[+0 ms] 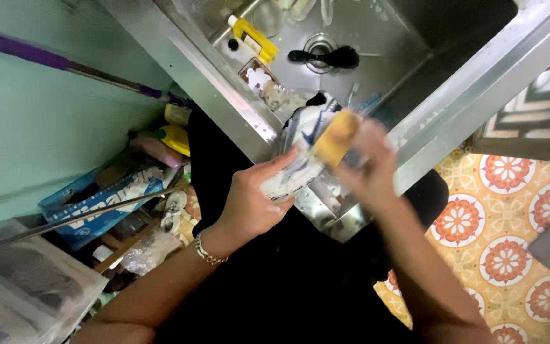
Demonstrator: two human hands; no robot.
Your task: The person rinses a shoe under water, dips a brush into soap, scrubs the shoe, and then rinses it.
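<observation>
Fingers (284, 159) grip a soapy dish (303, 150); brush (326, 57) lies in sink (377, 32).

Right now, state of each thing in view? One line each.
left hand: gripping the dish
dish: white and blue, tilted over the sink, soapy
right hand: blurred, pressing the sponge on the dish
sponge: yellow, against the dish
brush: black, lying across the sink drain
yellow bottle: lying on its side in the sink
sink: steel, rim wet
mop handle: purple, leaning on the wall
</observation>
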